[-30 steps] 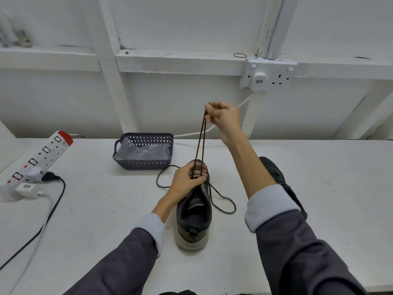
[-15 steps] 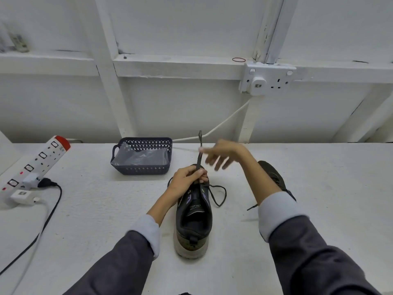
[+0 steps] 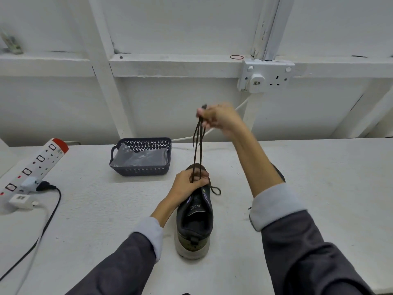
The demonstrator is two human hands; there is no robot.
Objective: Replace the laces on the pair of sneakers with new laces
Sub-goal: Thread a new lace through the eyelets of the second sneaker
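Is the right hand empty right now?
No, the right hand grips the lace and holds it raised above the sneaker, which the left hand grips at its front.

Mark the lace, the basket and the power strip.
lace (image 3: 195,154), head view, taut middle stretch.
basket (image 3: 140,170), head view, front wall.
power strip (image 3: 40,159), head view, white top face.

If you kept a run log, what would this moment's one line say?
left hand: grips sneaker front | right hand: pinches lace, held up taut | sneaker: upright
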